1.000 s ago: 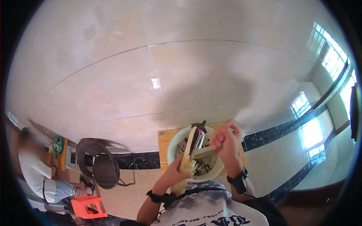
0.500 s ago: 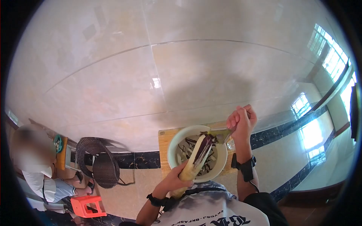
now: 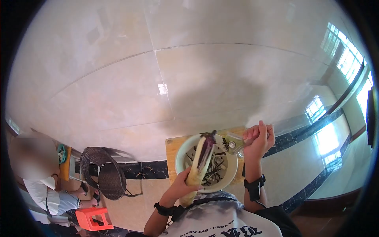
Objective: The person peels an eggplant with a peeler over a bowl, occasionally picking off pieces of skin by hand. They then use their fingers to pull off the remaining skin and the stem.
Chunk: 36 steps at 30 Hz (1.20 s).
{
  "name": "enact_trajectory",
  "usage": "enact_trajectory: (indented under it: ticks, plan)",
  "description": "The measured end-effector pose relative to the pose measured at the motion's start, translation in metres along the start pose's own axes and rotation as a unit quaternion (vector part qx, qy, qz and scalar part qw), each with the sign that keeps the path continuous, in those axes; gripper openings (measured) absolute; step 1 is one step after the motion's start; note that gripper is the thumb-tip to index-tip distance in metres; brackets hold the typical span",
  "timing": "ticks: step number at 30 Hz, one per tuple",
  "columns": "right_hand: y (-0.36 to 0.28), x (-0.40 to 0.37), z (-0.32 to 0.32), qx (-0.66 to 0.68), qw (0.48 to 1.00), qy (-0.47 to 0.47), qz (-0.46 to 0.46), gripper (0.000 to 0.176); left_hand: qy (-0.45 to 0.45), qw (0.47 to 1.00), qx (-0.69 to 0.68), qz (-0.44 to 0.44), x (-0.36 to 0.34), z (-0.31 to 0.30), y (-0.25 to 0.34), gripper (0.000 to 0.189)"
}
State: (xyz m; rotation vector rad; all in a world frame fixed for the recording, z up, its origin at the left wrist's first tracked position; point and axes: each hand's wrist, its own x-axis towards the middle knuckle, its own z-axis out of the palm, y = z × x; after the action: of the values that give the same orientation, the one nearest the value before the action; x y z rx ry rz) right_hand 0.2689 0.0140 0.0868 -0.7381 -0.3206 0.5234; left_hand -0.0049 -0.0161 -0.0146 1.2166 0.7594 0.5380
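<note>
My left hand [image 3: 178, 190] is closed around the lower part of a long eggplant [image 3: 199, 168], mostly peeled to pale flesh. Dark purple skin remains near its stem end, which points up and away from me. Below the eggplant stands a whitish bowl [image 3: 179, 160] with dark peel strips [image 3: 214, 175] in it. To the right, my right hand [image 3: 258, 141] is closed on a greenish peeler [image 3: 235, 141], its head by the bowl's right rim and apart from the eggplant.
The bowl rests on a wooden table [image 3: 171, 150] against a tiled wall [image 3: 213, 83]. Leftward are a dark wicker chair [image 3: 112, 179], a red plastic stool [image 3: 94, 218] and a seated person [image 3: 37, 189] beside a small wooden table holding a green bowl [image 3: 61, 153].
The eggplant has tilted more upright, its stem end shifting left. My right hand has moved slightly right and down with the peeler, away from the eggplant.
</note>
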Motion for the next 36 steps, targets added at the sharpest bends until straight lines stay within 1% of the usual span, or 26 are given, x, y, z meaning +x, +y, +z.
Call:
enact_trajectory:
  ticks: [3, 6, 10, 13, 15, 18, 19, 22, 25, 28, 31, 34, 36]
  plan:
    - [0.007, 0.007, -0.011, 0.032, 0.996, 0.033, 0.071, 0.027, 0.013, 0.997, -0.078, -0.024, 0.002, -0.003, 0.007, 0.075]
    - [0.017, -0.002, -0.016, 0.044, 0.989, 0.027, 0.139, 0.027, 0.057, 0.993, -0.105, 0.02, 0.007, 0.003, 0.028, 0.057]
    - [0.031, -0.025, -0.012, 0.053, 0.979, -0.001, 0.199, 0.027, 0.056, 0.981, -0.167, 0.084, 0.022, 0.013, 0.052, 0.056]
    - [0.033, -0.041, -0.006, 0.047, 0.973, -0.031, 0.222, 0.026, 0.105, 0.975, -0.192, 0.042, 0.03, 0.013, 0.04, 0.052]
    - [0.03, -0.049, -0.002, 0.041, 0.971, -0.043, 0.233, 0.024, 0.104, 0.976, -0.183, 0.054, 0.032, 0.016, 0.041, 0.053]
    - [0.024, -0.057, 0.002, 0.026, 0.974, -0.071, 0.215, 0.023, 0.112, 0.978, -0.17, 0.05, 0.034, 0.019, 0.043, 0.051]
    - [0.024, -0.058, 0.004, 0.024, 0.975, -0.064, 0.21, 0.024, 0.117, 0.978, -0.167, 0.047, 0.035, 0.02, 0.043, 0.049]
    - [0.023, -0.058, 0.007, 0.023, 0.978, -0.049, 0.201, 0.026, 0.148, 0.973, -0.151, 0.09, 0.039, 0.024, 0.038, 0.046]
    - [0.023, -0.059, 0.007, 0.029, 0.977, -0.052, 0.205, 0.025, 0.17, 0.971, -0.134, 0.104, 0.04, 0.024, 0.036, 0.043]
    - [0.02, -0.059, 0.007, 0.027, 0.977, -0.058, 0.203, 0.025, 0.171, 0.971, -0.14, 0.094, 0.038, 0.026, 0.04, 0.042]
    - [0.019, -0.062, 0.007, 0.022, 0.978, -0.076, 0.191, 0.025, 0.18, 0.969, -0.148, 0.084, 0.038, 0.026, 0.037, 0.046]
    - [0.018, -0.065, 0.006, 0.003, 0.981, -0.097, 0.165, 0.025, 0.201, 0.966, -0.146, 0.071, 0.041, 0.025, 0.031, 0.04]
    - [0.017, -0.066, 0.006, -0.011, 0.983, -0.105, 0.149, 0.024, 0.206, 0.964, -0.142, 0.087, 0.041, 0.026, 0.033, 0.04]
